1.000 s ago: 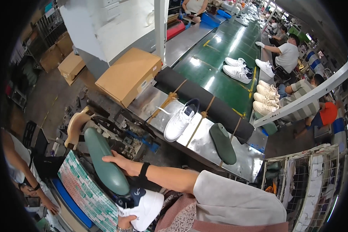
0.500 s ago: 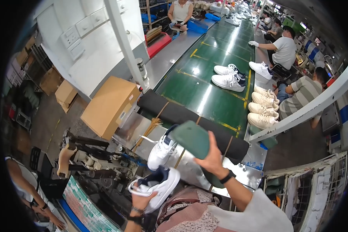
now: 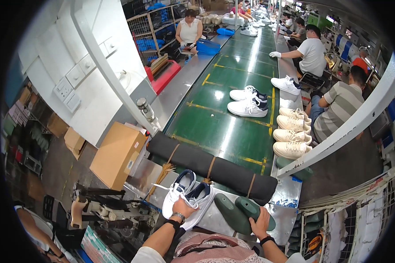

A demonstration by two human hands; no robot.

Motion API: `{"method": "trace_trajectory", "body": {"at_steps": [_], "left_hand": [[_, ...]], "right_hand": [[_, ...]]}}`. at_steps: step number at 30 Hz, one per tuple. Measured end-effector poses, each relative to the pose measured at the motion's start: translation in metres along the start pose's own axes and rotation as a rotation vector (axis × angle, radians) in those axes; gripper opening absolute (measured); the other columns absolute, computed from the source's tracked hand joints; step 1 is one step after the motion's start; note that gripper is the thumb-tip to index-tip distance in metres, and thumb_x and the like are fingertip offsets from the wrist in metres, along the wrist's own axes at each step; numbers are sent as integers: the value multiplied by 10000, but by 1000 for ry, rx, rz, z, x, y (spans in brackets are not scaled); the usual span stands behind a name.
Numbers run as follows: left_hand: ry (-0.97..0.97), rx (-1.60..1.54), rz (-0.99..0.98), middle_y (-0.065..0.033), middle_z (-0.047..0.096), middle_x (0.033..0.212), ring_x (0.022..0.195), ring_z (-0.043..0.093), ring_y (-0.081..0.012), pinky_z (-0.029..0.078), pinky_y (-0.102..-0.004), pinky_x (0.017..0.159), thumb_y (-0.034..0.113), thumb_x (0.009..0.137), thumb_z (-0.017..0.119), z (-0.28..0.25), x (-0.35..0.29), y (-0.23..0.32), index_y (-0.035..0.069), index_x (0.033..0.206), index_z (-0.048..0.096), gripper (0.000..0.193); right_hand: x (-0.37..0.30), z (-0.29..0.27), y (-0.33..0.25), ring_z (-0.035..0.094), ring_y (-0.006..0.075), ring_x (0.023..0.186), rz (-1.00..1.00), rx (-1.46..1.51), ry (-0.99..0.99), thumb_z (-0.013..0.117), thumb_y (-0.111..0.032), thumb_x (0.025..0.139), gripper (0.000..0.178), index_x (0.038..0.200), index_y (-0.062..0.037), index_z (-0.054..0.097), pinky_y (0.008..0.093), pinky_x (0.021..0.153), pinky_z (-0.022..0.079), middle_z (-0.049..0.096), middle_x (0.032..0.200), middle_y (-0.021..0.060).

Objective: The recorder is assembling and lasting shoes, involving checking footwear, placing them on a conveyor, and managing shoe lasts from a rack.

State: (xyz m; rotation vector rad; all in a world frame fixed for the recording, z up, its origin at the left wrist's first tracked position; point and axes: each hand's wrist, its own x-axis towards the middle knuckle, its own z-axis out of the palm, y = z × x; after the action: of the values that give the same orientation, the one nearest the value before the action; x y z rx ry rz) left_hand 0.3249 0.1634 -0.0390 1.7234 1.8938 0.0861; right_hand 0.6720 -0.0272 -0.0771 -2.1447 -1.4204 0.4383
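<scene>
Sneaker [image 3: 202, 210] of white colour, with a dark blue lining, is at the near side of the black roll [image 3: 224, 172], in front of its left half. The left hand [image 3: 184, 208] has its fingers bent around the side of this shoe; whether the sole rests on the metal table [image 3: 290, 199], I cannot tell. A second sneaker [image 3: 169, 204] is just beside it on the left, so the two are probably kept as one pair.

Before the right half of the roll are two green lasts. The left last [image 3: 230, 215] lies free; the right last [image 3: 249, 209] is in the grasp of the right hand [image 3: 260, 222], thumb on one side and fingers over the other, which seems a secure hold for such a smooth body.

The roll lies across the end of the green belt [image 3: 206, 131], tied with brown strings, perhaps to act as a stop.

Left of the roll, the carton [image 3: 118, 153] carries a small label [image 3: 130, 164], too small for reading. Low to the right of the roll, an orange-and-black patch [image 3: 315, 243] bears some lettering. On both sneakers I can distinguish no brand mark.
</scene>
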Motion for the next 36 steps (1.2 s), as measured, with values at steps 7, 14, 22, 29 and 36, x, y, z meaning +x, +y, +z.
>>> {"method": "trace_trajectory", "body": {"at_steps": [7,14,22,29,36], "left_hand": [[-109,-182,314,-202,735,883,821,717,-383,573,-448,743,580,585,896,-61,-7,-9,8,1095,674,799],[-410,-178,905,-195,695,1124,1012,683,-396,544,-433,904,479,702,873,-147,-3,28,71,1293,606,766],[-604,-169,1073,-211,693,1096,959,694,-393,560,-427,851,524,722,843,-170,33,48,22,1284,578,799],[-612,-117,1132,-211,701,1017,915,698,-390,568,-435,799,496,712,839,-158,67,64,44,1265,576,761],[-498,-253,1176,-161,701,805,723,696,-383,569,-449,674,490,746,796,-147,91,66,66,1117,605,594]], "right_hand": [[52,-47,-98,496,369,1305,17,348,51,769,-215,824,698,1409,32,480,456,1088,396,530,1395,214],[122,-67,-235,605,230,1215,-227,715,-216,780,-216,855,571,1355,-18,590,340,1012,475,638,1309,125],[107,-75,-269,725,267,975,-253,469,115,678,-84,861,258,1091,32,690,342,889,535,746,1047,153],[97,-85,-292,650,304,1064,-191,302,448,616,-55,797,351,1132,35,665,366,948,499,674,1170,186],[62,-59,-290,623,360,1090,-152,393,206,635,-164,957,298,1205,2,645,409,967,468,661,1154,190]]}}
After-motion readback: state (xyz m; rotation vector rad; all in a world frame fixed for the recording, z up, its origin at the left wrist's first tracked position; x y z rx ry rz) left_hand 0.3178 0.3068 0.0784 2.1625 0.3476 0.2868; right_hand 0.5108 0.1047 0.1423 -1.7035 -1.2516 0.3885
